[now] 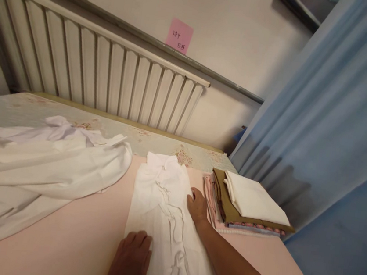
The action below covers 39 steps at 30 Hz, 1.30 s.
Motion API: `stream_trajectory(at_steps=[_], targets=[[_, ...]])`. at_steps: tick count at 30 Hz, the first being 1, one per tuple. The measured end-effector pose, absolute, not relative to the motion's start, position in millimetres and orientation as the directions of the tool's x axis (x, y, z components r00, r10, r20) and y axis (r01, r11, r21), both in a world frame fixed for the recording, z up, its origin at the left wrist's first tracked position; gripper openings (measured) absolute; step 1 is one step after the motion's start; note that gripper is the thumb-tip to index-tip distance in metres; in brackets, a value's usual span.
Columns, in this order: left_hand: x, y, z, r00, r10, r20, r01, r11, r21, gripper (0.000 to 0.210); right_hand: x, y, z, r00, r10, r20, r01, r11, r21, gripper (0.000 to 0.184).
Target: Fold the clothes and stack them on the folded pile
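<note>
A long white shirt (159, 205) lies lengthwise in front of me, its collar pointing toward the wall. Its sides are folded into a narrow strip, and a ruffled front and a loose tie run down the middle. My left hand (132, 253) is on its near left edge, with the fingers curled together on the cloth. Farther up, my right hand (197, 206) holds the right edge below the shoulder, with thumb and fingers bent in. The shirt's lower end runs out of the view.
A loose white cloth (49, 175) is spread at the left. Folded clothes (259, 199) are stacked at the right. Pink fabric (86, 237) and a floral cover (137, 134) lie underneath. Behind are a radiator (111, 72) and a pink note (179, 35); a blue curtain (321, 118) hangs right.
</note>
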State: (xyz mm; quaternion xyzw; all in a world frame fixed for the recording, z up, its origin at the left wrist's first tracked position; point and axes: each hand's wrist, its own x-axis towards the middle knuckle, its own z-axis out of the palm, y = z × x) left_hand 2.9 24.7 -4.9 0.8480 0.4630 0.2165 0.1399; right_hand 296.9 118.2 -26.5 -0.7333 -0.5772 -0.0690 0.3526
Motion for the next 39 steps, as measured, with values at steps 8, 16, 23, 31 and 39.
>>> stream_trajectory(at_steps=[8, 16, 23, 31, 39], targets=[[3.0, 25.2, -8.8, 0.484, 0.844, 0.231, 0.721, -0.534, 0.442, 0.030, 297.4, 119.1, -27.2, 0.324, 0.798, 0.509, 0.899, -0.091, -0.429, 0.037], [3.3, 24.2, -12.0, 0.467, 0.835, 0.290, 0.718, -0.550, 0.427, 0.029, 297.4, 118.6, -26.9, 0.320, 0.798, 0.510, 0.898, -0.084, -0.432, 0.036], [4.5, 26.2, -17.6, 0.467, 0.823, 0.323, 0.709, -0.567, 0.420, 0.027, 296.9, 117.9, -25.5, 0.327, 0.802, 0.500, 0.893, -0.089, -0.441, 0.037], [4.5, 26.3, -19.0, 0.462, 0.824, 0.328, 0.709, -0.565, 0.422, 0.027, 296.4, 117.5, -25.2, 0.343, 0.810, 0.476, 0.876, -0.092, -0.474, 0.038], [2.8, 23.8, -11.7, 0.460, 0.815, 0.352, 0.690, -0.578, 0.436, 0.024, 300.0, 118.5, -14.3, 0.420, 0.845, 0.332, 0.790, -0.160, -0.592, 0.035]])
